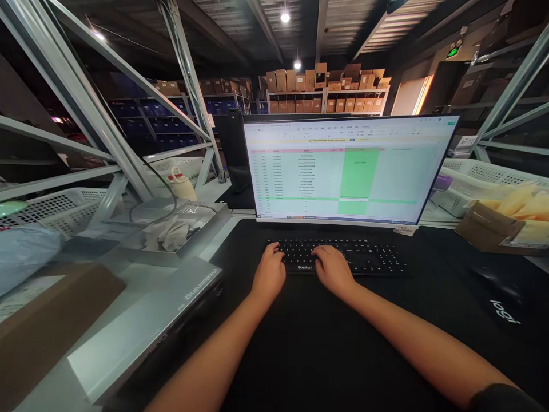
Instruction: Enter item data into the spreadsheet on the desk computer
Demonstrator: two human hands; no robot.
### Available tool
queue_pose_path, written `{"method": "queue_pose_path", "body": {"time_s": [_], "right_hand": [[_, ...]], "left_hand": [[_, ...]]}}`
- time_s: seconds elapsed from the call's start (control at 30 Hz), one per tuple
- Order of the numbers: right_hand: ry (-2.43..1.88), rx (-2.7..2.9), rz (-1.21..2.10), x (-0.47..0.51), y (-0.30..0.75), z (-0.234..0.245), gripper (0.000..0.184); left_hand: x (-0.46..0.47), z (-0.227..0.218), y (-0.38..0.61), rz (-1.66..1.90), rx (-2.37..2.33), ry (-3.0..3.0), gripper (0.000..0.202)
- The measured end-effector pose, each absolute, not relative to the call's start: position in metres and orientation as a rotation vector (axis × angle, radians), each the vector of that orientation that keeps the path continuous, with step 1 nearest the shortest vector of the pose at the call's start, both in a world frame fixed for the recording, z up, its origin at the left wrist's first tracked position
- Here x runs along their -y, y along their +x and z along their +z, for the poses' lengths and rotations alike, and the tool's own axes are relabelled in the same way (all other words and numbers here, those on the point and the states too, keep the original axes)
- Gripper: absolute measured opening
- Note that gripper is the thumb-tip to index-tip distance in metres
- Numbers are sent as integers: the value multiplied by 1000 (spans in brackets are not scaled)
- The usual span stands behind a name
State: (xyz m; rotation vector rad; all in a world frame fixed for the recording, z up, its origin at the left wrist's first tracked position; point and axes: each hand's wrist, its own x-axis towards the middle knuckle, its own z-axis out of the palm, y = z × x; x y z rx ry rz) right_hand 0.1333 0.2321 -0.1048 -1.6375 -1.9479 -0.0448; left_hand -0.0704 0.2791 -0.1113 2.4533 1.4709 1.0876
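Both of my hands rest on a black keyboard (373, 257) that lies on a dark desk mat. My left hand (270, 270) covers its left end, the fingers curved over the keys. Nearer the middle, my right hand (332, 268) has its fingers spread on the keys. Neither hand grips anything. Behind the keyboard stands a monitor (300, 177) showing a spreadsheet with a green column and one green row. A black mouse (500, 283) sits far to the right, apart from my right hand.
On the left lie a silver-grey box (146, 326), a brown carton (47, 326) and an open grey box (184, 229) with crumpled paper. A cream bottle (182, 186) stands behind them. At right are a brown box (489, 226) and a white basket (458, 186). Shelves of cartons (295, 106) line the back.
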Motion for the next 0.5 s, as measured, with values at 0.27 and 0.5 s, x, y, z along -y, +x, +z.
{"method": "queue_pose_path", "body": {"time_s": [0.27,0.5], "right_hand": [[-1649,1920,-44,-233,133,-104,26],[-1608,1928,-70,-232,133,-107,25]], "left_hand": [[-275,-108,-69,1084,-1502,2421,39],[-274,-106,-70,1118,-1598,2283,39]]}}
